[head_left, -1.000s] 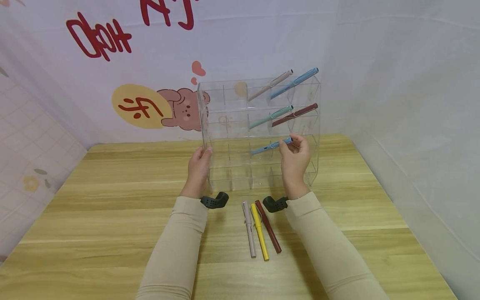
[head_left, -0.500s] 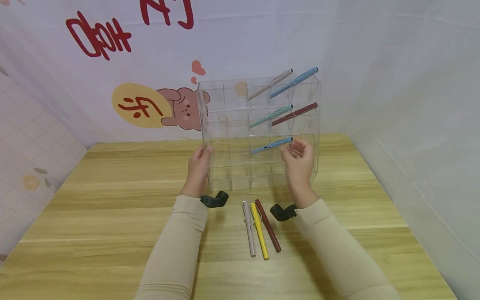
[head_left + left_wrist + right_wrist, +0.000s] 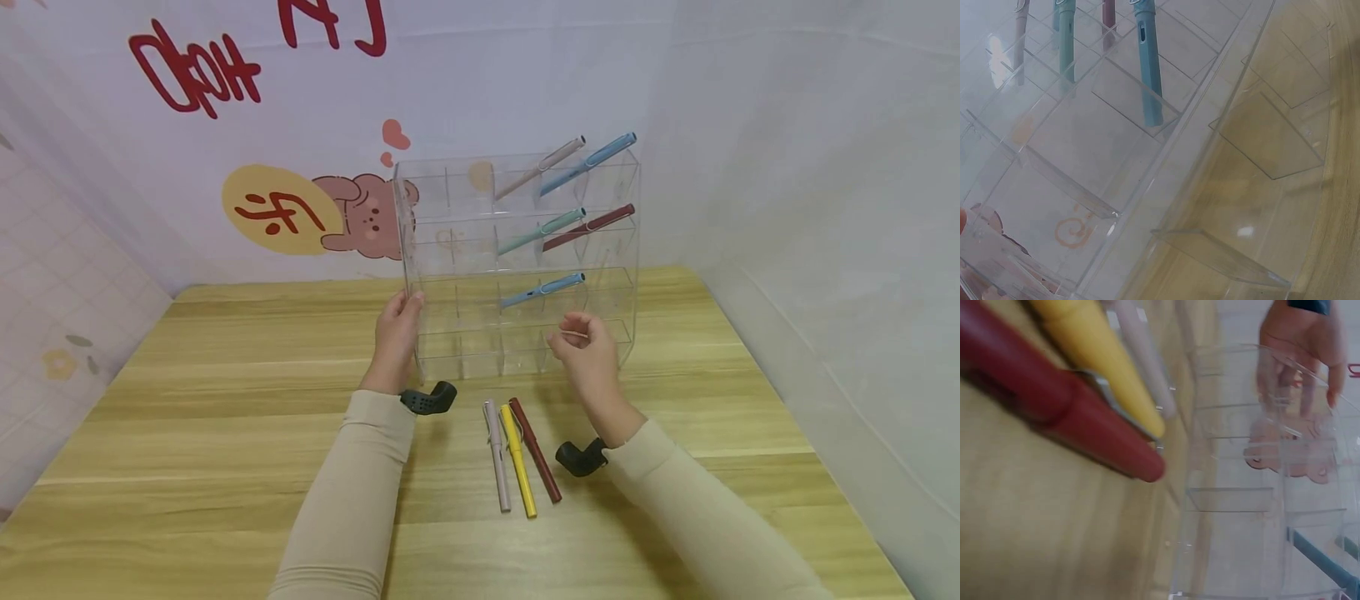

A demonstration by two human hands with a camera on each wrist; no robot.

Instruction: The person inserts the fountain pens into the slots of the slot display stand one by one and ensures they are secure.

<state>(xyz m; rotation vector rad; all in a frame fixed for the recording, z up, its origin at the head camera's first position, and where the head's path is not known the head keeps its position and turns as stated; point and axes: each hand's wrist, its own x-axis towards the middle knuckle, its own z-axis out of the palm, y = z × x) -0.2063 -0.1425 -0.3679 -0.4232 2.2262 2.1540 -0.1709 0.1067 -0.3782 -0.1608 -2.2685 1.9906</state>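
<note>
A clear acrylic pen rack (image 3: 477, 318) with tiered compartments stands upright on the table. My left hand (image 3: 396, 343) grips its left side wall; the same hand (image 3: 1302, 340) shows behind clear panels in the right wrist view. In front of the lower right tiers is my right hand (image 3: 591, 360), fingers loosely curled, holding nothing. A blue pen (image 3: 544, 290) leans in the third tier, above that hand. Higher up lean a beige pen (image 3: 538, 169), another blue pen (image 3: 587, 166), a green pen (image 3: 542, 232) and a dark red pen (image 3: 588, 228).
On the wooden table (image 3: 247, 433) before the rack lie a pale grey pen (image 3: 498, 458), a yellow pen (image 3: 519, 463) and a maroon pen (image 3: 536, 452), between my forearms. A printed white cloth (image 3: 510, 75) hangs behind the rack.
My right hand has let go of the blue pen in the third tier and moved down and away from it. The pen stays in its compartment. My left hand keeps its place.
</note>
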